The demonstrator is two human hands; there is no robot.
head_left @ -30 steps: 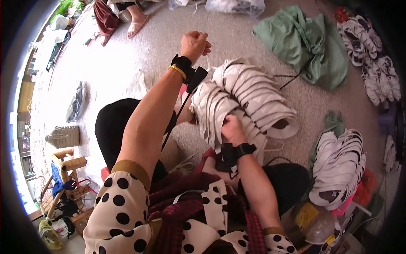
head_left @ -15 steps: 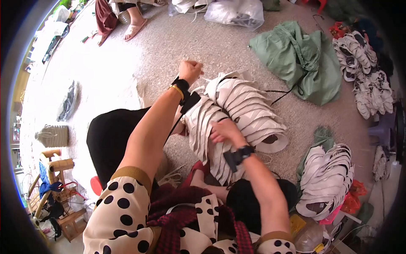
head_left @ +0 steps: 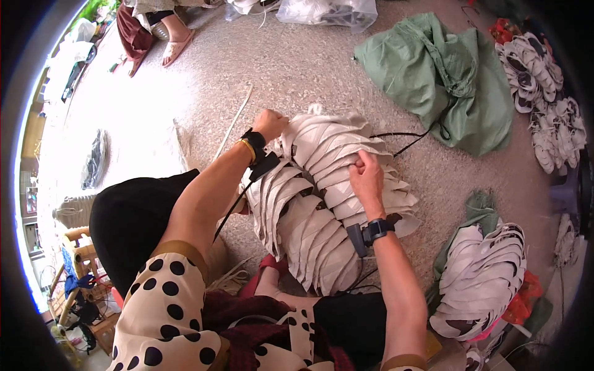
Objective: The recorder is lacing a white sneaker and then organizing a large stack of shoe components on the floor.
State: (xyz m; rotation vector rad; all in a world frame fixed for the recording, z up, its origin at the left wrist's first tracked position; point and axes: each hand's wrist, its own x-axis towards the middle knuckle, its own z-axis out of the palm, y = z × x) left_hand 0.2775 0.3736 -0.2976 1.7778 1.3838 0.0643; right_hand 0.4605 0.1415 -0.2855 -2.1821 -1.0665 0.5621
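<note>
Two rows of white shoe uppers (head_left: 325, 241), nested into each other, lie on the floor in front of me. My left hand (head_left: 270, 125) is closed beside their far left end; what its curled fingers hold, if anything, is hidden. A pale strip (head_left: 234, 122) lies on the floor just left of that hand. Over the right-hand row (head_left: 346, 191), my right hand (head_left: 367, 178) has its fingers drawn together in a pinch near the uppers' edges. I cannot make out what sits between those fingertips. Both wrists carry dark bands.
A green cloth sack (head_left: 433, 80) with a black cord lies at the far right. Another bundle of white uppers (head_left: 479, 278) rests at the near right, and more are heaped (head_left: 526, 68) beyond. A bamboo chair (head_left: 74, 266) stands left. Another person's foot (head_left: 178, 44) shows at the far left.
My left hand has come slightly nearer and left. My right hand has moved right and away from me, from between the rows onto the right one. A pale strip now shows by my left hand.
</note>
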